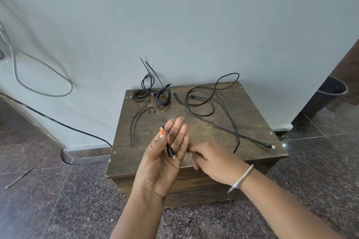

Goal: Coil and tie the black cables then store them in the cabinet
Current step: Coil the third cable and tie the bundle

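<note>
My left hand (167, 153) is raised palm-up over the front of the wooden cabinet top (250, 122), with the plug end of a black cable (170, 151) lying across its fingers. My right hand (211, 158) is behind it, fingers closed, seemingly on the same cable; the grip is hidden. A loose black cable (211, 101) sprawls over the right half of the top. Two coiled, tied black cables (139, 95) (163, 96) lie at the back left. Two black zip ties (137, 122) lie on the left side.
The cabinet stands against a pale wall. A black cord (58, 122) and a grey cord (44, 75) hang along the wall at left. A dark bin (330, 91) stands at the right. A thin stick (18, 178) lies on the granite floor.
</note>
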Demonstrator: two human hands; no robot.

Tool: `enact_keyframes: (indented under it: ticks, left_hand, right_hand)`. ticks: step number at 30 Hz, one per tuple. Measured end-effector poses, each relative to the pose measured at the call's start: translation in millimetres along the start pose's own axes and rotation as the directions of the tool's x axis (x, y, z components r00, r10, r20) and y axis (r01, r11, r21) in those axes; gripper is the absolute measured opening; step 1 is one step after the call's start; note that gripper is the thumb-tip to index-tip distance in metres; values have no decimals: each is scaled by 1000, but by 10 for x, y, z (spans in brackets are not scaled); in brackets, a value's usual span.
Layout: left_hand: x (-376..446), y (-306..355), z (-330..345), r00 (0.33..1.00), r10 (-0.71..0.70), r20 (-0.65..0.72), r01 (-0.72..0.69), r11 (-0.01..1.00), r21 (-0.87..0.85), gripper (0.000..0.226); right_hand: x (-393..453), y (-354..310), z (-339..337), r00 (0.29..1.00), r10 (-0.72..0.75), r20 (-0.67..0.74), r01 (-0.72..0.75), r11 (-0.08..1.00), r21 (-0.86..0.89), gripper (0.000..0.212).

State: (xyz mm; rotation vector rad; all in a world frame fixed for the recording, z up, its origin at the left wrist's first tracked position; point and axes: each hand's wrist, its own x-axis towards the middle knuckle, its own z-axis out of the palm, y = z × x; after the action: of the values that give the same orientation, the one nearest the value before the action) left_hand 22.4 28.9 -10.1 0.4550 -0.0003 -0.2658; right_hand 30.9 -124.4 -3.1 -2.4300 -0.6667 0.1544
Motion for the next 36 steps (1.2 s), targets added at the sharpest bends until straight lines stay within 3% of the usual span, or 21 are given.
enact_keyframes:
  ticks: [4, 8, 10, 12, 17, 19, 21, 23, 25, 28, 30, 32, 33, 36]
  left_hand:
    - [56, -37, -69, 988, 116, -105, -105, 988, 111, 30]
    - [56, -57, -131, 973, 220, -77, -158, 866, 474, 30]
    - [49, -63, -148, 967, 253, -39, -159, 714, 682, 31]
    - [55, -69, -158, 974, 226, 0, -130, 562, 817, 26]
    - [18, -135, -55, 996, -30, 86, -69, 369, 927, 25]
    - [8, -154, -17, 992, -124, 35, 27, 462, 886, 33]
    - [1, -160, 25, 958, -287, -14, 211, 667, 714, 39]
    - [-19, -159, 66, 905, -419, 71, 330, 799, 503, 41]
    - [-32, -163, 80, 869, -444, 219, 373, 878, 302, 40]
    - [-38, -128, 65, 870, -350, 348, 356, 933, 49, 38]
    - [-37, -90, 37, 915, -250, 316, 281, 958, -56, 37]
    - [-28, -58, -5, 969, -145, 200, 166, 982, -88, 34]
    - [-21, -45, -26, 986, -99, 137, 111, 990, -84, 34]
    - [24, -25, -56, 1000, 9, -8, -9, 998, -59, 39]
  right_hand:
    - [-46, -62, 34, 997, -33, 69, 45, 984, -175, 22]
    - [-63, -106, -17, 989, -36, 144, 69, 971, -230, 31]
    - [-77, -140, -87, 988, -44, 147, 70, 981, -180, 37]
    - [-100, -146, -166, 995, -76, 63, 81, 994, -72, 33]
    - [-137, -60, -350, 977, -31, -212, 96, 948, 303, 20]
    - [-134, -9, -372, 962, 5, -274, 112, 905, 411, 23]
    - [-117, 39, -373, 938, 70, -340, 111, 868, 484, 27]
    - [-86, 67, -336, 917, 152, -369, 113, 788, 605, 25]
    - [-53, 52, -264, 917, 204, -344, 126, 668, 733, 19]
    - [-9, 5, -114, 956, 223, -191, 47, 526, 849, 16]
    - [-4, -52, -54, 979, 188, -79, -50, 597, 801, 17]
    - [-5, -91, -3, 987, 157, -35, -110, 820, 562, 33]
    - [0, -100, 10, 987, 157, -21, -133, 895, 427, 29]
    - [-8, -94, 43, 985, 166, 51, -174, 951, 256, 27]
